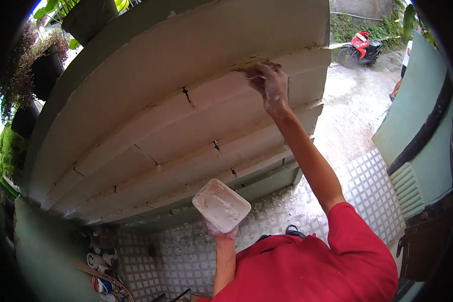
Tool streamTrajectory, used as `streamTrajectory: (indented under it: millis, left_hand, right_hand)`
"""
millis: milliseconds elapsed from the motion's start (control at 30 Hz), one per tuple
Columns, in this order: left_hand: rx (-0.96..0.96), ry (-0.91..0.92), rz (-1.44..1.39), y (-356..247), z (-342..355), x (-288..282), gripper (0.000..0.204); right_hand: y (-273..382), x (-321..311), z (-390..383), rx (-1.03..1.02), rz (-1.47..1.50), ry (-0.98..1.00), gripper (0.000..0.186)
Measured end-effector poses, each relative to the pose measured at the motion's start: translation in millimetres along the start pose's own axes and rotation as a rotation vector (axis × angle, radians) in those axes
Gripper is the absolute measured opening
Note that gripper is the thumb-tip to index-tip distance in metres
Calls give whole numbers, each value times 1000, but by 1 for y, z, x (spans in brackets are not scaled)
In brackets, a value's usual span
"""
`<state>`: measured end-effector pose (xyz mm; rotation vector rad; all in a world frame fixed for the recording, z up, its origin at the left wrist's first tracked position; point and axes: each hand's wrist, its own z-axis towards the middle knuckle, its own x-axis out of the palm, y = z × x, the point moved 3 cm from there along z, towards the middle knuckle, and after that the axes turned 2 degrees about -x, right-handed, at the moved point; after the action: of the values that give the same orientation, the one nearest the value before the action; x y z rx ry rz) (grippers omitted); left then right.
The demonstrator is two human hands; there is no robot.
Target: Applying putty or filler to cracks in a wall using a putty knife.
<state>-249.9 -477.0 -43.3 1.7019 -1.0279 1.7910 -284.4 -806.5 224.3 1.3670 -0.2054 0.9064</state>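
My left hand (221, 229) grips a white rectangular plastic tub (244, 210) from below. Pale wet paste (219, 200) coats its inside. My right arm reaches up and forward, and my right hand (273, 86), smeared with white, presses bent fingers against a seam in a pale stepped panel surface (196, 50). What those fingers hold, if anything, is hidden. Damp, brownish patches run along the seam beside them. Dark cracks (187, 96) and gaps (217, 145) cross the lower steps of the surface.
Potted plants (48, 70) hang at the far left. Tools and containers (98, 259) stand on the tiled floor (186, 267) at lower left. A red motorbike (361, 48) is parked outside at the upper right, with a person (405, 65) partly seen behind a green wall (412, 105).
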Motion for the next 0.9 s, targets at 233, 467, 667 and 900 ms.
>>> streamTrajectory:
  millis: [233, 467, 667, 900]
  left_hand:
    - [-2, -58, -13, 8, -5, 4, 61]
    - [34, -144, -21, 4, -11, 4, 62]
    - [40, -74, 2, 11, -16, 8, 62]
    - [66, -85, -45, 6, -31, 12, 63]
  right_hand:
    - [-18, 30, 31, 97, -79, 168, 21]
    - [3, 66, 94, 190, 84, 400, 24]
    - [29, 105, 144, 202, 43, 506, 28]
    - [76, 59, 59, -100, -423, 382, 28]
